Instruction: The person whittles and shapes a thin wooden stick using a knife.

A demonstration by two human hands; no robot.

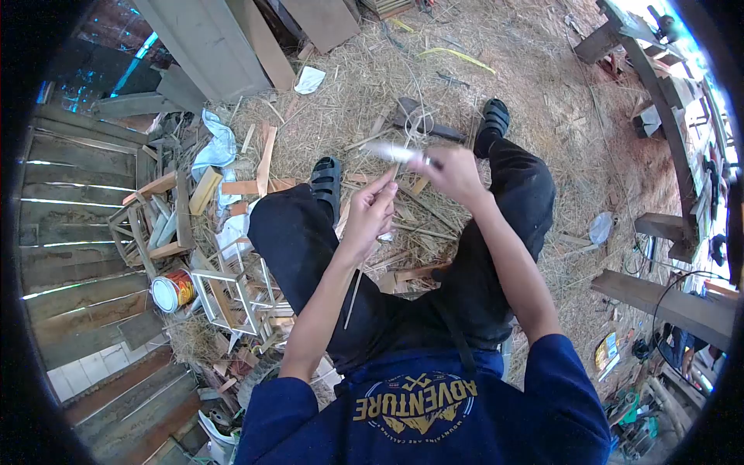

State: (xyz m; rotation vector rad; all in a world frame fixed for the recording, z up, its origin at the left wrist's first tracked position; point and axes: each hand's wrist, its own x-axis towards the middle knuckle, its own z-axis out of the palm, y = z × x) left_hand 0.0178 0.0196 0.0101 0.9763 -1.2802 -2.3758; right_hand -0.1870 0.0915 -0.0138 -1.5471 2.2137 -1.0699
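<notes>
My left hand [370, 213] is closed around a thin pale stick [355, 298], whose lower end slants down over my dark trousers. The upper part of the stick reaches up past my fingertips. My right hand [456, 177] is wrapped round the handle of a knife [390, 152]. Its blade is smeared by motion and points left, lying across the stick just above my left fingers. Whether the edge touches the stick I cannot tell.
Straw and wood shavings cover the ground around my sandals [325, 186]. To the left stand small wooden frames [226, 298] and a paint can [165, 294]. A pale cloth [215, 143] lies near boards. Wooden beams [666, 302] and a cable line the right side.
</notes>
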